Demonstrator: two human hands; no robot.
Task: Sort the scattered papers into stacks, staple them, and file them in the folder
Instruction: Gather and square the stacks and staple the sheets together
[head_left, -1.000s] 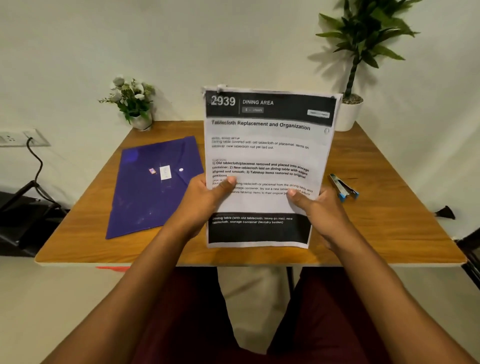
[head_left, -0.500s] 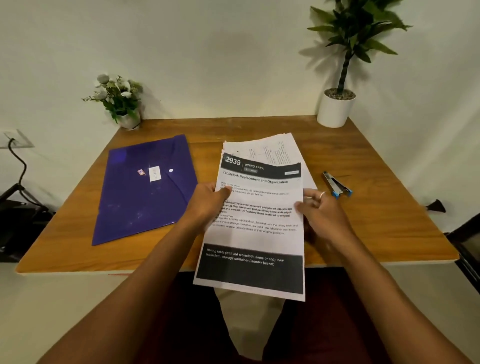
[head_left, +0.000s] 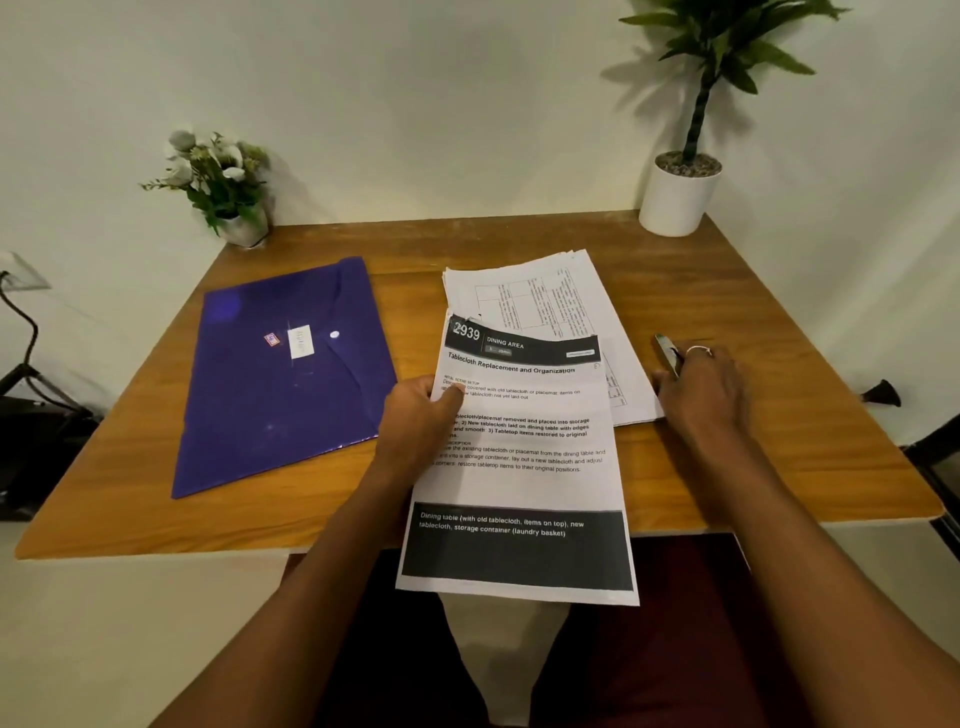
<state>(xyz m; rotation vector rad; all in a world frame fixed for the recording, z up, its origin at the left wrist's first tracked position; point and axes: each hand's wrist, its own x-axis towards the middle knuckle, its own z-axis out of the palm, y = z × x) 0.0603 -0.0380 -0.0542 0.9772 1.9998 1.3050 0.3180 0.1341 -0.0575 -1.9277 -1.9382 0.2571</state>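
My left hand grips the left edge of a printed paper set headed "2939 Dining Area", thumb on top. The set hangs over the near edge of the wooden table. Under its top end a second paper stack lies flat on the table. My right hand lies over the stapler to the right of the papers. Its thumb and fingers curl round the stapler, and only the stapler's metal end shows. A closed purple folder lies flat on the left half of the table.
A small pot of white flowers stands at the back left corner and a tall plant in a white pot at the back right. The wall runs behind the table. A cable and wall socket are at far left.
The paper set came down from upright in front of me to lie low over the table's near edge. My right hand let go of it and moved right onto the stapler.
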